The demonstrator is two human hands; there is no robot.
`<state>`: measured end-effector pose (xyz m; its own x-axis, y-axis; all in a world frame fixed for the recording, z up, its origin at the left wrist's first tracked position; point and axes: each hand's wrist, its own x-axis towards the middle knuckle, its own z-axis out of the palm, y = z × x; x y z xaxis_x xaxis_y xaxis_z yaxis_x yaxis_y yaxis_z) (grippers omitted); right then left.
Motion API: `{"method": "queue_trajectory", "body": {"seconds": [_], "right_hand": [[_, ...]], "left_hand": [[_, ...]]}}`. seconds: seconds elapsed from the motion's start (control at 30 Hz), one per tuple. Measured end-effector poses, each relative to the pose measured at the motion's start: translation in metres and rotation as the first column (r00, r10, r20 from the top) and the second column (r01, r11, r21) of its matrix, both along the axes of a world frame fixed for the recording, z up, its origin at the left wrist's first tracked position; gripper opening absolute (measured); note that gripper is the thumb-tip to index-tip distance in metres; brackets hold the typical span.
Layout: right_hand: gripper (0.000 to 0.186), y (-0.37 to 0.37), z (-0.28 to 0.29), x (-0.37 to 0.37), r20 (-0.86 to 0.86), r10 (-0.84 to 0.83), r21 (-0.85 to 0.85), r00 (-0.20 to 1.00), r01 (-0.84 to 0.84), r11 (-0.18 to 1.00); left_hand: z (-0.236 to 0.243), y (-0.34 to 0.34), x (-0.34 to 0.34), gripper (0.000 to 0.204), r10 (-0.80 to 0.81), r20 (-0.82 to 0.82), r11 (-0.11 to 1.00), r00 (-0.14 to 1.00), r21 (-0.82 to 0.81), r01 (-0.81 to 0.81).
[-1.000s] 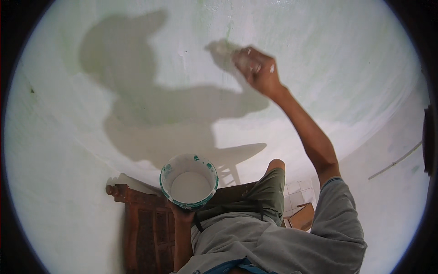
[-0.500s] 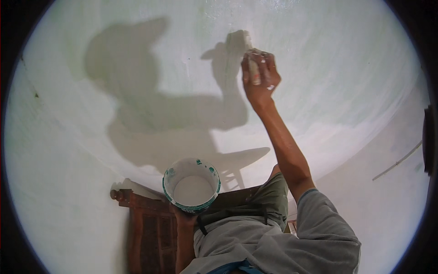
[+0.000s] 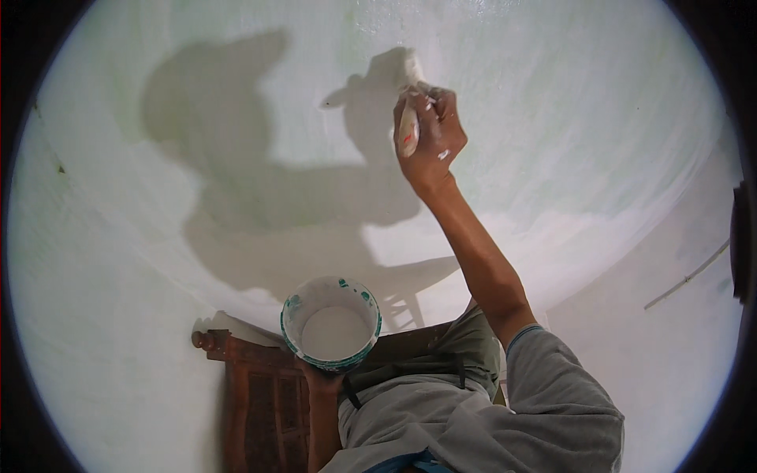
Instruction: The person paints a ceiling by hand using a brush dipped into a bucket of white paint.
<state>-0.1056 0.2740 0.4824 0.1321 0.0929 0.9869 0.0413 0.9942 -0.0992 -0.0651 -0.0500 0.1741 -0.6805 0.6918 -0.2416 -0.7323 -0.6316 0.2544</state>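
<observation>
My right hand [image 3: 432,134], flecked with white paint, is closed around the pale handle of a paintbrush [image 3: 408,132]. The brush's white head points up and appears to be at the wall [image 3: 544,118], which has pale green showing through white. Low in front of my body, a white bucket with green smears [image 3: 296,309] is held by my left hand [image 3: 322,381]. White paint [image 3: 335,333] fills its lower part. The bucket hides most of the left fingers.
Below left of the bucket stands a carved brown wooden furniture piece [image 3: 264,394], close to my left forearm. A dark object [image 3: 741,240] is at the far right edge, near a thin strip [image 3: 686,277] on the side wall. My shadow falls across the wall.
My right hand and the paintbrush have moved left along the wall, and the brush has turned so its head leans more. The bucket in my left hand stays nearly where it was.
</observation>
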Motion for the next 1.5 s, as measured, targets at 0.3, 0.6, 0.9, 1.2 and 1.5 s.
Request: {"method": "queue_trajectory", "body": {"seconds": [0.3,0.6,0.9,1.2,1.5], "right_hand": [[0.037,-0.005,-0.003,-0.004,0.346,0.08,0.2,0.935,-0.157,0.967],[0.04,0.057,0.093,0.003,0.287,-0.117,0.548,0.951,-0.062,0.834],[0.029,0.038,-0.111,0.034,0.818,0.071,0.168,0.571,-0.355,0.92],[0.032,0.061,-0.032,0.036,0.747,0.047,0.143,0.663,-0.229,0.963],[0.03,0.068,0.01,0.034,0.467,-0.121,0.371,0.876,-0.07,0.926]], "left_hand": [[0.004,0.006,-0.001,0.073,0.005,-0.036,0.999,0.999,0.052,-0.003],[0.0,0.003,0.001,0.072,0.067,-0.003,0.998,0.998,0.009,-0.067],[-0.003,0.003,0.004,0.068,0.076,-0.154,0.995,0.985,-0.054,-0.085],[0.001,0.0,0.001,0.069,0.077,0.019,0.997,0.997,-0.001,-0.077],[-0.007,0.003,0.001,0.077,0.093,-0.056,0.987,0.994,-0.128,-0.1]]}}
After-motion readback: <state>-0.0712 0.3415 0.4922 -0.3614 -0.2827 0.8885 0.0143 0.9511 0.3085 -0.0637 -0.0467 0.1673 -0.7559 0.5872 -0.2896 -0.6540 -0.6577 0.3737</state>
